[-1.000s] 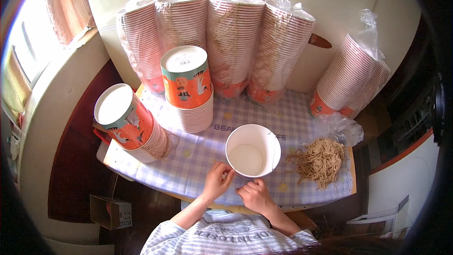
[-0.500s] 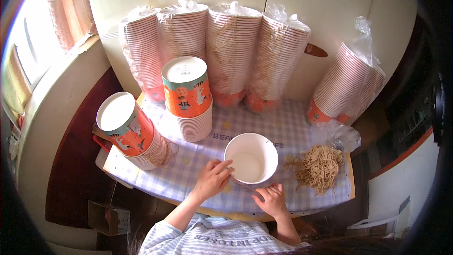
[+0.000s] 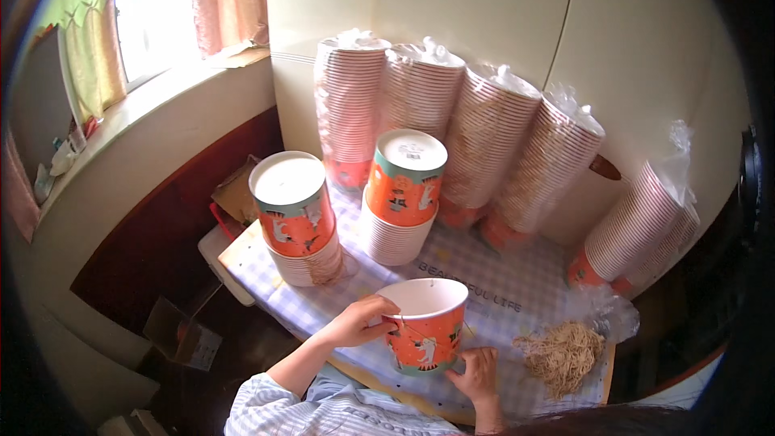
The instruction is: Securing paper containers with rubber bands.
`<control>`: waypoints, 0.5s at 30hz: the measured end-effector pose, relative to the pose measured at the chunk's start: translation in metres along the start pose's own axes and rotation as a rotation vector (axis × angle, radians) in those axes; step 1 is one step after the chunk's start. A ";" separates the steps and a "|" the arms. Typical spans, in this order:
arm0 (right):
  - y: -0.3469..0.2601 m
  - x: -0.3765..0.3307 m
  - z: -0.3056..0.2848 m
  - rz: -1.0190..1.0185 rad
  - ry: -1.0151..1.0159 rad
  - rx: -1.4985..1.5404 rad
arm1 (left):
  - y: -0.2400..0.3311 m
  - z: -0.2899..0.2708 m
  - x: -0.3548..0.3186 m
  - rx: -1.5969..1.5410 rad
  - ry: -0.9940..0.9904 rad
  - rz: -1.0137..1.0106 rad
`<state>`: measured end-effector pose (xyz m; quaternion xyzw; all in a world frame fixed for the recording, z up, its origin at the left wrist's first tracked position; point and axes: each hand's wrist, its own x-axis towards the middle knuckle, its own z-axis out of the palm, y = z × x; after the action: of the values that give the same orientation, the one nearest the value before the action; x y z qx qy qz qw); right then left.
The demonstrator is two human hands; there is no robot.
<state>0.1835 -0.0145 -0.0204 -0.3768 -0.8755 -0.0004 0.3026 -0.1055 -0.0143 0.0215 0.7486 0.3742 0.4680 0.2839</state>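
A single orange paper bucket [image 3: 426, 345] with a white inside stands on the checked tablecloth in front of me, tilted slightly. My left hand [image 3: 362, 321] grips its rim at the left, thumb and fingers closed over the edge. A thin cord [image 3: 428, 329] crosses the upper front of the bucket from beside these fingers. By the bucket's lower right side is my right hand [image 3: 478, 375], thumb apart from the fingers and close to the base; whether it touches is unclear. To the right lies a loose heap of tan cords [image 3: 565, 355].
Two upside-down bucket stacks, one at the left [image 3: 292, 222] and one farther back [image 3: 404, 202], stand on the table. Several tall bagged stacks [image 3: 492, 145] line the wall, with more bagged buckets [image 3: 634, 222] at the right. An open cardboard box [image 3: 182, 335] sits below left.
The view has swung left. The bucket has tipped from showing its inside to showing its printed side. My right hand has moved from the cord below the rim to beside the base.
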 end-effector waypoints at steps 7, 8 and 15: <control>-0.019 0.069 -0.014 -0.355 0.034 0.181 | 0.004 -0.036 -0.026 -0.040 0.344 -0.122; -0.021 0.080 -0.014 -0.417 0.045 0.236 | 0.009 -0.045 -0.025 0.195 0.350 0.015; -0.043 0.159 -0.028 -0.408 -0.028 0.675 | 0.029 -0.078 -0.049 0.559 0.411 0.258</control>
<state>0.0853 0.0535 0.0968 -0.0743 -0.8874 0.2325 0.3910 -0.1819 -0.0648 0.0515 0.7285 0.4395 0.5202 -0.0740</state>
